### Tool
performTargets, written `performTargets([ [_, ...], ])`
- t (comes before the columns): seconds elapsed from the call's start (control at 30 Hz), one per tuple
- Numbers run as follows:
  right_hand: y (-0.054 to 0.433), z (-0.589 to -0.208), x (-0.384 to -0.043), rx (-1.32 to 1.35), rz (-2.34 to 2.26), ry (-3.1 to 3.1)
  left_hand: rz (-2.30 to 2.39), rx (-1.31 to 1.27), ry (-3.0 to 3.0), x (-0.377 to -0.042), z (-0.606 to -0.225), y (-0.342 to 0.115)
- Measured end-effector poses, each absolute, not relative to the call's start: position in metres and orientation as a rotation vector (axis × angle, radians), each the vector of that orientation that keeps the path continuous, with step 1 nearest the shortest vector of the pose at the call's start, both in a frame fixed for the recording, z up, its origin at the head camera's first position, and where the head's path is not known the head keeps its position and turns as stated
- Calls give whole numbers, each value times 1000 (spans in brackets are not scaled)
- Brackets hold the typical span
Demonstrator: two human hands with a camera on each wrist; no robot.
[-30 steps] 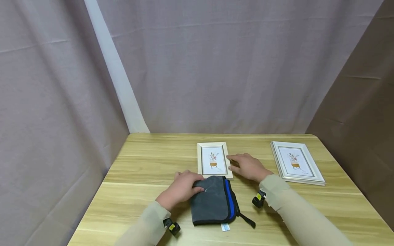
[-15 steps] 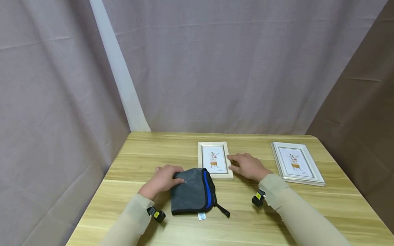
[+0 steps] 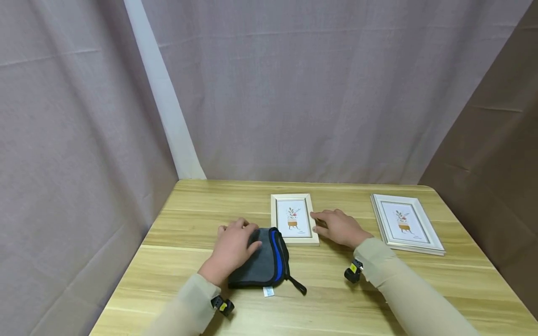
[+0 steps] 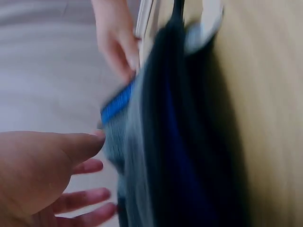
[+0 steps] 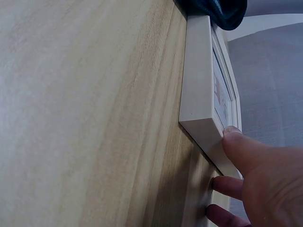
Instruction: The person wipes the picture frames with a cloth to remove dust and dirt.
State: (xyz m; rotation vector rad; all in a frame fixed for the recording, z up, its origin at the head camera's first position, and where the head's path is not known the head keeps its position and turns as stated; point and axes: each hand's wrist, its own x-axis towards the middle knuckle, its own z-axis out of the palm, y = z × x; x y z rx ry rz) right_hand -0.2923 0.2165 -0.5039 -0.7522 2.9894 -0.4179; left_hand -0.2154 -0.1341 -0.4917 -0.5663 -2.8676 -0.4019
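Note:
A folded grey cloth (image 3: 257, 263) with black trim, a blue inner layer and a black loop lies by the lower left corner of a light picture frame (image 3: 312, 240). My left hand (image 3: 233, 245) is over the cloth's left part, and its thumb and fingers are spread in the left wrist view, not gripping it. At the frame's right edge is my right hand (image 3: 340, 227). In the right wrist view the right thumb (image 5: 234, 135) touches the frame's rim, while the other fingers (image 5: 227, 187) reach down beside it near the table. The frame lies flat, showing a flower-pot print.
White picture frames (image 3: 433, 233), seemingly stacked, lie at the right side of the wooden table (image 3: 336, 303). Grey curtain (image 3: 294, 93) hangs behind the table and along its left, with brown cloth (image 3: 496, 163) on the right.
My left hand slid the cloth leftward off most of the frame's lower edge, then loosened its hold and moved slightly right over it. The right hand stayed at the frame's edge.

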Motion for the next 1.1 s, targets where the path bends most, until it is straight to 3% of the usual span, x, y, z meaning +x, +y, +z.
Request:
performTargets([
  [0.3,214,-502,-294,-811,-374,2982,-247,-761,-2906,-194,-501,-104],
  [1.1,212,-493,-302,-818,-335,2930,-331,-654,-2964,-244,-519,-101],
])
